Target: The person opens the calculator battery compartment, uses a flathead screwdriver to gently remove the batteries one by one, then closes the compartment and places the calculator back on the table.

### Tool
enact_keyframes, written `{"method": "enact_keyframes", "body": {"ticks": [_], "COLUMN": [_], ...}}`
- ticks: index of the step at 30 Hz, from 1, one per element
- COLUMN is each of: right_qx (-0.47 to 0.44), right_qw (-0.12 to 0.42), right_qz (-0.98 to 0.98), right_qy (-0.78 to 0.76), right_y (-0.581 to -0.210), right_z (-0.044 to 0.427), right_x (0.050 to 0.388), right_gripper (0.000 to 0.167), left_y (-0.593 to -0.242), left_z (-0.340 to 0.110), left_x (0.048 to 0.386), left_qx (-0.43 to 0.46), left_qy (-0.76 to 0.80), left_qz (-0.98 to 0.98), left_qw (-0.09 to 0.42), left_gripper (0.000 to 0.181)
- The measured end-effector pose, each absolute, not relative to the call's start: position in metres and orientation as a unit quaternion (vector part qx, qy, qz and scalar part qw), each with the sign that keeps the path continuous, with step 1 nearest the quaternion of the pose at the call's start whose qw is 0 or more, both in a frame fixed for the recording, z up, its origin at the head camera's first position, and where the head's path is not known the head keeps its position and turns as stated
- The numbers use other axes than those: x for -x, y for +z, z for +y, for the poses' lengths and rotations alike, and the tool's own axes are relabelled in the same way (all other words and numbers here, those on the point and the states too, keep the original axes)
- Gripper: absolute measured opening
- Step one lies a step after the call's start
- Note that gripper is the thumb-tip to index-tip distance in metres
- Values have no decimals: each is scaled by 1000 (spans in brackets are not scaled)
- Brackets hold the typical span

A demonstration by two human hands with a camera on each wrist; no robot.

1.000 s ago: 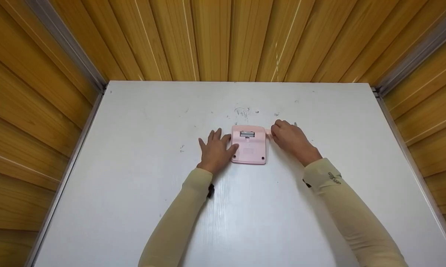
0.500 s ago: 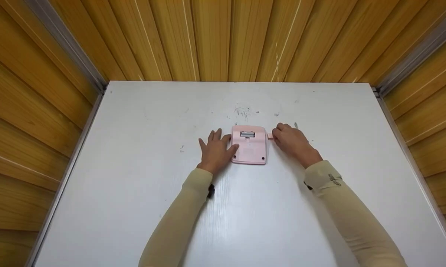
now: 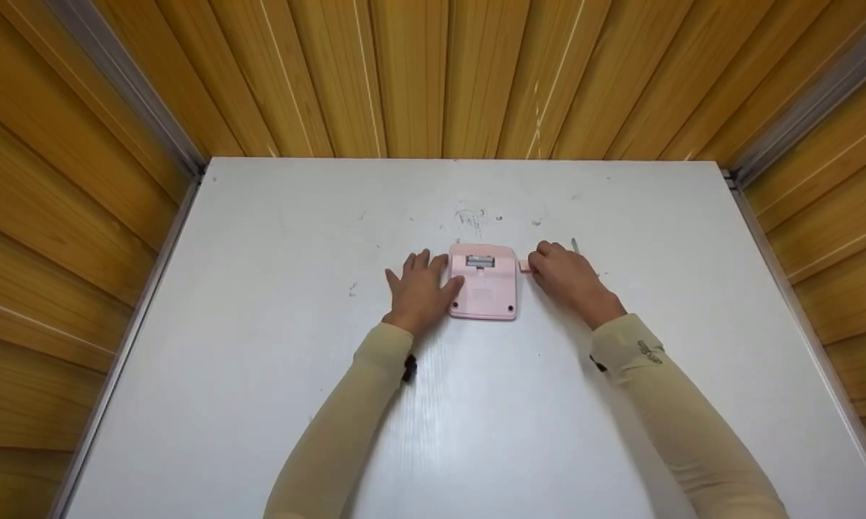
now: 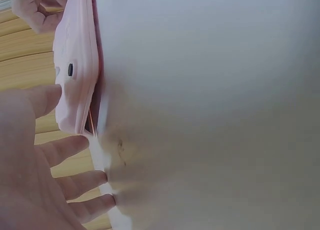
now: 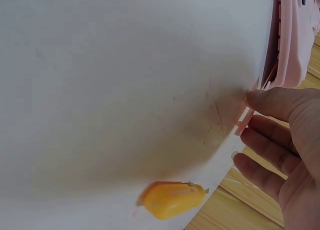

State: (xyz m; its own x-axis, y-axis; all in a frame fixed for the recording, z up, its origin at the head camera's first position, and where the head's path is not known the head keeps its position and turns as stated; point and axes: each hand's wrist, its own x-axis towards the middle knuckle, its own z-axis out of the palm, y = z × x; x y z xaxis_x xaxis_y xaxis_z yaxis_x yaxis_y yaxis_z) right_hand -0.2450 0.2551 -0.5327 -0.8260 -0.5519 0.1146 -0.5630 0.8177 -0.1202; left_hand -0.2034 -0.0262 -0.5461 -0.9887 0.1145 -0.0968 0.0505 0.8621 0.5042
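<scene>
Pinching hand: your right hand [image 3: 566, 275] has its fingers curled, with a small pink piece [image 3: 525, 266] held between thumb and fingertips; its near end pokes out toward the device.
Spread hand: your left hand [image 3: 418, 295] lies with its fingers fanned out, the thumb on the device's back near the left edge and the index finger at its left side; the other fingertips meet the worktop.
Pink device [image 3: 483, 282]: lies back up near the middle of the worktop [image 3: 433, 418], between your two hands.
Battery compartment [image 3: 480, 267]: uncovered, toward the device's far end, with a grey battery [image 3: 480, 260] lying crosswise in it.
Dark feet [image 3: 511, 308]: one at each of the two corners nearest you.
Gap: the pink piece is apart from the device, just beside its right edge.
Grey rod [image 3: 576, 246]: shows just past your right hand, the rest hidden.
Yellow object [image 5: 175, 200]: on the worktop near your right hand in that wrist's view, a small metallic tip at one end.
Sleeves [image 3: 336, 425]: khaki, reaching both wrists.
Dark marks [image 3: 469, 218]: scattered on the worktop beyond the device.
Walls [image 3: 415, 79]: yellow-brown, wood-patterned panels.
</scene>
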Motion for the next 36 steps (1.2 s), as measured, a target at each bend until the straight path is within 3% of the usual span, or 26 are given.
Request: {"method": "enact_keyframes", "body": {"ticks": [19,27,36], "right_qx": [-292,-262,-276], "right_qw": [27,-5,3], "right_qz": [-953,-962,-958], "right_qy": [77,72,75], "right_y": [-532,-530,-529], "right_z": [257,255,256], "right_x": [244,244,243], "right_gripper": [6,10,8], "left_y": [-543,-545,-547], "left_z": [-25,-27,-33], "left_x": [217,213,207], "left_qx": [-56,-64,-92], "left_qy": [246,245,245], "left_qz": [965,965,963], "left_qw": [77,76,69], "left_gripper": [65,65,64]}}
